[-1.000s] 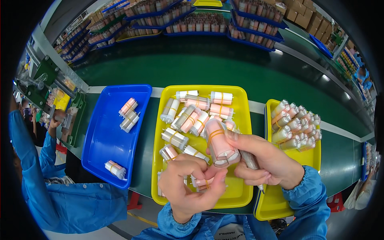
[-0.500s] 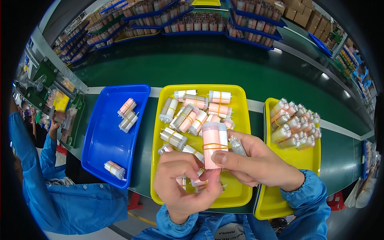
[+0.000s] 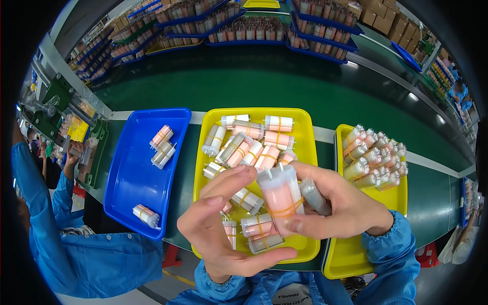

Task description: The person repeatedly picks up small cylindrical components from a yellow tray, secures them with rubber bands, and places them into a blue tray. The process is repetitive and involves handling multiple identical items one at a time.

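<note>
My right hand (image 3: 345, 206) grips a banded bundle of pink and white capped tubes (image 3: 281, 195) above the yellow tray (image 3: 199, 152). The bundle leans, its translucent cap with a small prong facing up, and a yellow rubber band circles it. A greyish, clear-looking piece (image 3: 315, 197) also sits in that hand; its kind is unclear. My left hand (image 3: 216, 223) is open beside the bundle, thumb and fingers apart. Beneath and behind both hands lie more banded tube bundles (image 3: 278, 123), some pink and white, some grey, scattered in the tray.
At left, a blue tray (image 3: 134, 178) holds three bundles. To the right, bundles (image 3: 373, 157) stand packed on another yellow tray (image 3: 351, 256). Stacked blue trays (image 3: 244, 42) of tubes line the back beyond a green surface (image 3: 229, 76). Another person's blue sleeve (image 3: 35, 213) shows at left.
My left hand has come off the bundle, opening and shifting left. In my right hand the bundle has tipped, so its capped end shows more.
</note>
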